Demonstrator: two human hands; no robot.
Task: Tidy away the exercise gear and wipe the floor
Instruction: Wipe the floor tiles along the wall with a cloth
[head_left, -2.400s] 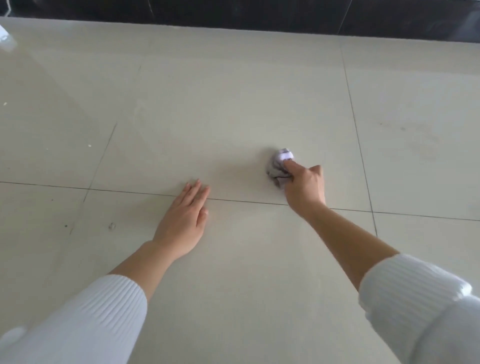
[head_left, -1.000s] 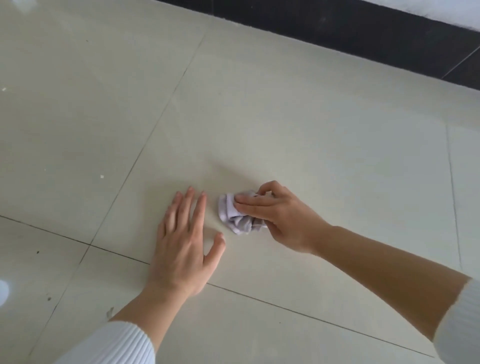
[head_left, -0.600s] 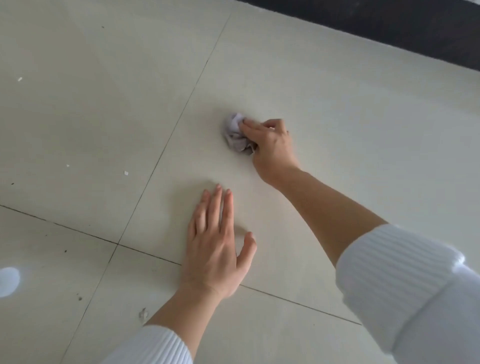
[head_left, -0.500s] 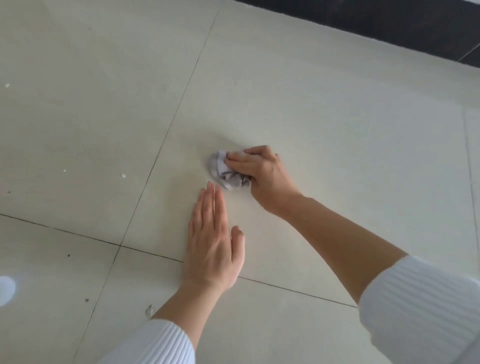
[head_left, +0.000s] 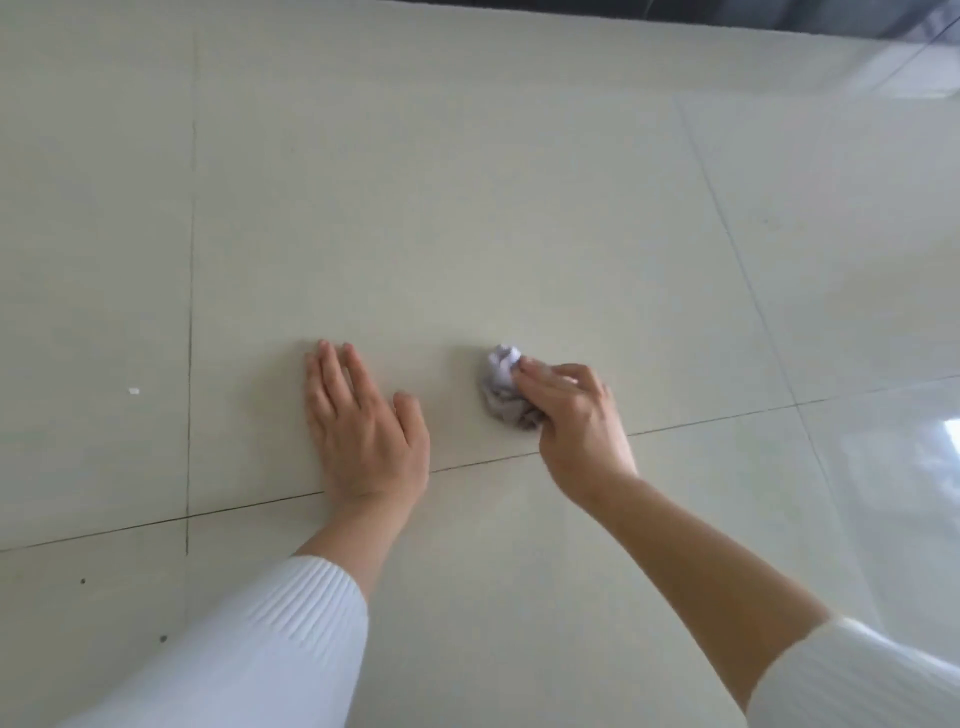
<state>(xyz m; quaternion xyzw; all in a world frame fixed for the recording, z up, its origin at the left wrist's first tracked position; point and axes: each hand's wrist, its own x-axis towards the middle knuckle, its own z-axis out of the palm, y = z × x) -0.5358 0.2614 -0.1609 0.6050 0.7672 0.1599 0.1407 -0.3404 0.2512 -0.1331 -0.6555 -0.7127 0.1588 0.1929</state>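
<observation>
A crumpled pale lilac-grey cloth (head_left: 501, 384) lies bunched on the cream tiled floor (head_left: 519, 208), just beyond a grout line. My right hand (head_left: 576, 415) grips the cloth from its right side, with fingers curled over it and pressing it to the tile. My left hand (head_left: 361, 426) rests flat on the floor to the left of the cloth, fingers straight and together, thumb spread. A gap of bare tile separates the two hands. No exercise gear is in view.
Dark grout lines (head_left: 189, 312) cross the floor. A small white speck (head_left: 133, 391) lies at the left, and dark specks (head_left: 83, 581) dot the near-left tile. A dark skirting band (head_left: 675, 13) runs along the far edge. Window glare (head_left: 904, 457) shines at the right.
My right hand has rubbed the cloth back and forth and now holds it to the right, away from my left hand. The left hand stays flat on the floor. The view has swung.
</observation>
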